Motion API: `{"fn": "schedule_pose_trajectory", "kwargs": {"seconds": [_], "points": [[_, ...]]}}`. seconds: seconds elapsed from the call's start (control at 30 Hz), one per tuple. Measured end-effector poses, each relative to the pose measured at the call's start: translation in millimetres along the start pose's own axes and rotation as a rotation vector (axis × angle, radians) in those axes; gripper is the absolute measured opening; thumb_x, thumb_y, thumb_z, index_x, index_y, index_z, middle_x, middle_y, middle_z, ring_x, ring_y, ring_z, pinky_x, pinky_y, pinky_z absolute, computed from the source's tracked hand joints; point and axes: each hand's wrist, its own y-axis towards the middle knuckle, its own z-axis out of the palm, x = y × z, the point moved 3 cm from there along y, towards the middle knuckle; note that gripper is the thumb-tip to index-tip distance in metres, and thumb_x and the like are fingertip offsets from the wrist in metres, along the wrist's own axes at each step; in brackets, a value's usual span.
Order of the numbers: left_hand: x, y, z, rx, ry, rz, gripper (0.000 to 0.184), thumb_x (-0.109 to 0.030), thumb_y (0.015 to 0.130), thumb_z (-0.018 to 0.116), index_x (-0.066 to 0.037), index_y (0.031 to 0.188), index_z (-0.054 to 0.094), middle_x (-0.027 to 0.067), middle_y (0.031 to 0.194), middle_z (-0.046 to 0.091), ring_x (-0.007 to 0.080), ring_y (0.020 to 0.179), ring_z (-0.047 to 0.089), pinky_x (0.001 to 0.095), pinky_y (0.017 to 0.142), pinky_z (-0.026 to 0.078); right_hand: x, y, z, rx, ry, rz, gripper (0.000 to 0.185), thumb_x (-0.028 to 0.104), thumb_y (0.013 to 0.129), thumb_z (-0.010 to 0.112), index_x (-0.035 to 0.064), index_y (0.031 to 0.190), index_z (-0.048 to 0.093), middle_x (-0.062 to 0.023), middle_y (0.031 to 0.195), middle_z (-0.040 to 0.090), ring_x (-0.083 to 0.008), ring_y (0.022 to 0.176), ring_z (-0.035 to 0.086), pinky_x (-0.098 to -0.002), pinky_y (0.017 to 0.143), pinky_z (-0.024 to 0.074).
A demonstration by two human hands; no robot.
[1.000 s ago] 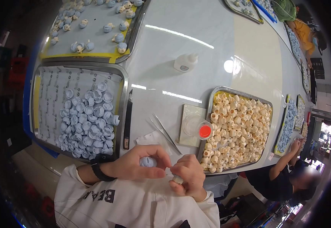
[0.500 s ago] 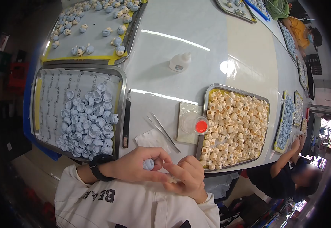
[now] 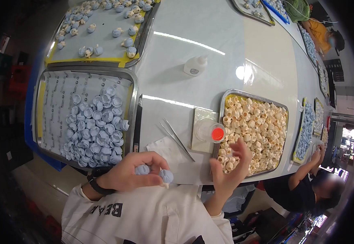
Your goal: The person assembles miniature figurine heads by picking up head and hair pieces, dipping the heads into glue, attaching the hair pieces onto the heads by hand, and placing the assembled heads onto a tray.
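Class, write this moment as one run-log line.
left hand: holding two blue pieces | right hand: open, near cream-piece tray | tweezers: lying on table

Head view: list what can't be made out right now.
All in the head view:
Blue piece in the left palm: partly covered by the left hand.
Cream pieces: some hidden by the right hand.
Bottle: label too small.
Upper-left tray: cut off by the top edge.

Upper garment: off-white, loose cut, with a vertical fold at centre front. Sleeves: matching off-white. Chest marking: dark block capitals, "BEA" legible, remainder obscured. Left wristband: black. Dark patches: lower front, detail unclear.
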Motion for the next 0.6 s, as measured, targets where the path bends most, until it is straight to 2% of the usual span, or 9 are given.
{"fn": "schedule_pose_trajectory", "kwargs": {"seconds": [0.03, 0.1, 0.23, 0.3, 0.33, 0.4, 0.43, 0.5, 0.6], "points": [[-1, -2, -2, -0.018, 0.01, -0.007, 0.028, -0.02, 0.079, 0.063, -0.002, 0.098, 0.054, -0.0022, 0.072, 0.05, 0.0035, 0.068, 0.045, 0.0191, 0.062, 0.036, -2, 7, 2, -0.001, -0.003, 0.002, 0.076, 0.038, 0.054, 0.077, -0.0008, 0.112, 0.048, -0.0107, 0.088, 0.053, -0.025, 0.077, 0.048, -0.0351, 0.071, 0.039], [-3, -2, -3, -0.026, 0.008, -0.013, 0.028, -0.021, 0.079, 0.063, -0.002, 0.098, 0.054, -0.0022, 0.073, 0.05, 0.0036, 0.068, 0.045, 0.0191, 0.062, 0.036, -1, 17, 9, 0.107, -0.229, -0.111, 0.07, 0.033, 0.057, 0.077, -0.0008, 0.111, 0.048, -0.0113, 0.094, 0.051, -0.0263, 0.084, 0.046, -0.0364, 0.075, 0.0366], [-3, -3, -4, -0.029, 0.01, 0.001, 0.03, -0.022, 0.079, 0.063, -0.002, 0.099, 0.054, -0.0021, 0.075, 0.05, 0.0039, 0.069, 0.044, 0.019, 0.062, 0.036, 5, 26, 18, 0.201, -0.284, -0.162, 0.07, 0.027, 0.058, 0.077, -0.0008, 0.114, 0.046, -0.012, 0.099, 0.05, -0.028, 0.089, 0.045, -0.038, 0.079, 0.0354], [-1, -3, -5, -0.039, 0.004, 0.011, 0.03, -0.022, 0.079, 0.063, -0.002, 0.1, 0.054, -0.0019, 0.075, 0.051, 0.0038, 0.069, 0.045, 0.0191, 0.063, 0.036, 7, 30, 18, 0.281, -0.189, -0.157, 0.068, 0.015, 0.059, 0.074, 0.0002, 0.118, 0.043, -0.0131, 0.109, 0.053, -0.0293, 0.102, 0.045, -0.0375, 0.088, 0.0339], [0, -3, -5, -0.042, 0.0, 0.017, 0.03, -0.022, 0.079, 0.063, -0.002, 0.1, 0.054, -0.0018, 0.075, 0.051, 0.0038, 0.069, 0.045, 0.0192, 0.063, 0.037, 7, 32, 16, 0.282, -0.189, -0.158, 0.068, 0.015, 0.059, 0.074, 0.0002, 0.118, 0.043, -0.0131, 0.109, 0.053, -0.0293, 0.102, 0.045, -0.0375, 0.088, 0.0339], [-2, -3, -4, -0.045, -0.035, 0.008, 0.03, -0.021, 0.079, 0.063, -0.002, 0.1, 0.053, -0.0016, 0.076, 0.052, 0.0039, 0.07, 0.046, 0.0193, 0.064, 0.037, 8, 35, 15, 0.341, -0.035, -0.211, 0.067, 0.004, 0.062, 0.068, -0.0003, 0.122, 0.039, -0.0144, 0.114, 0.052, -0.03, 0.107, 0.044, -0.038, 0.092, 0.0323], [-2, -3, -4, -0.049, -0.069, -0.001, 0.031, -0.021, 0.079, 0.063, -0.002, 0.101, 0.053, -0.0014, 0.076, 0.052, 0.004, 0.071, 0.047, 0.0194, 0.064, 0.037, 7, 36, 15, 0.341, -0.036, -0.212, 0.067, 0.004, 0.062, 0.068, -0.0003, 0.122, 0.039, -0.0144, 0.114, 0.052, -0.03, 0.107, 0.044, -0.038, 0.092, 0.0323], [-3, -3, -5, -0.047, -0.07, 0.001, 0.03, -0.021, 0.079, 0.063, -0.001, 0.101, 0.053, -0.0011, 0.077, 0.053, 0.0041, 0.071, 0.048, 0.0195, 0.065, 0.038, 7, 37, 16, 0.395, 0.031, -0.244, 0.067, -0.006, 0.062, 0.061, 0.0002, 0.124, 0.037, -0.0154, 0.114, 0.052, -0.0296, 0.108, 0.046, -0.0378, 0.093, 0.0328], [-2, -2, -6, -0.04, -0.043, 0.012, 0.03, -0.02, 0.079, 0.063, -0.001, 0.101, 0.053, -0.0005, 0.079, 0.054, 0.0043, 0.072, 0.049, 0.0196, 0.065, 0.038, -1, 39, 19, 0.426, 0.096, -0.203, 0.068, -0.009, 0.063, 0.059, 0.0012, 0.125, 0.036, -0.0154, 0.11, 0.054, -0.0286, 0.103, 0.049, -0.0371, 0.091, 0.0351]]}}
